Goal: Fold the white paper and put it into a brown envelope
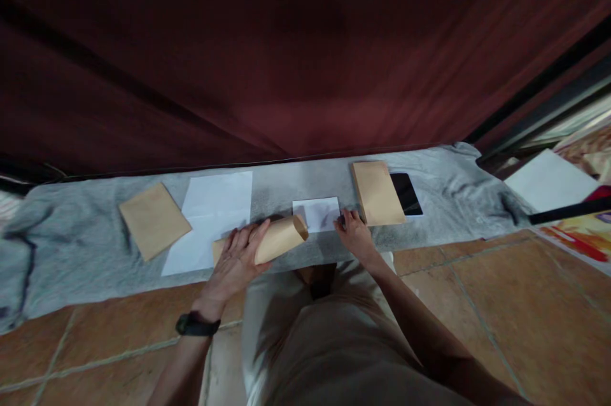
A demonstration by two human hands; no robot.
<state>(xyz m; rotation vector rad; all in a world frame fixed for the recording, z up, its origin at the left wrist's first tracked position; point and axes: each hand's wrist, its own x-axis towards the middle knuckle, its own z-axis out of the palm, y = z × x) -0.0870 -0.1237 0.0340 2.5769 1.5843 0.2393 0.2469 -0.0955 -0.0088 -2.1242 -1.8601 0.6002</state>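
Observation:
My left hand [237, 261] lies flat with fingers spread on a brown envelope [279, 238], whose open mouth bulges toward the right. My right hand [354, 232] has its fingers curled at the right edge of a small folded white paper [315, 212] just beyond the envelope's mouth. Everything rests on a grey cloth [71, 240] spread over the floor. A black watch [197, 325] is on my left wrist.
A second brown envelope [153, 220] and white sheets [210, 218] lie left. A stack of brown envelopes [377, 193] and a dark phone [406, 193] lie right. A dark red curtain [286, 49] hangs behind. Terracotta tiles [501, 304] surround my knees; papers [548, 180] lie far right.

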